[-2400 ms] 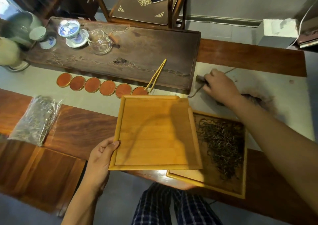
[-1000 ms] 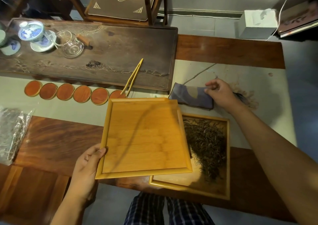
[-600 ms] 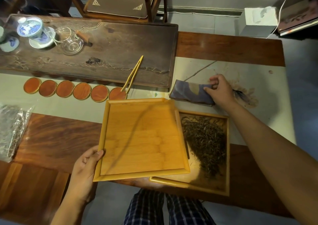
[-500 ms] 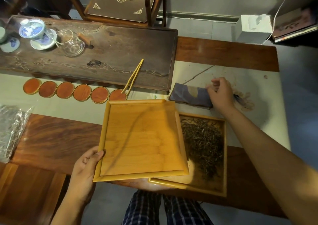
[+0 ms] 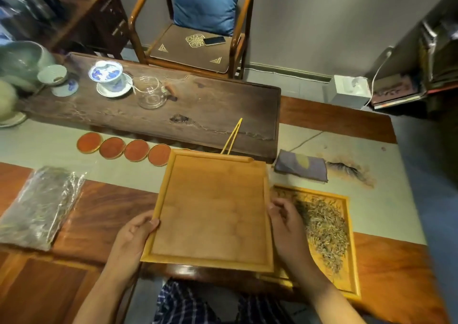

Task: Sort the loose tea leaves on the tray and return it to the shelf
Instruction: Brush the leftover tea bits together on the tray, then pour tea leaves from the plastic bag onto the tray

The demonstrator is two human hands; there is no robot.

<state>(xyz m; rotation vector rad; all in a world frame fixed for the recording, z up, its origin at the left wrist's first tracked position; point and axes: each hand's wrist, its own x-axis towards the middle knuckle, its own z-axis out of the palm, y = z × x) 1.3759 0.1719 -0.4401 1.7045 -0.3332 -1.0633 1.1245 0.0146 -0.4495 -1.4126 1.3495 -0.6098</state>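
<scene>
— That tray in front is honey-yellow bamboo, the tea leaves pale olive-grey.
— And the coasters?
— Rust-red, gold-rimmed. The lidded cup is white with blue painting, the cushion plain blue, the trousers navy check.
</scene>
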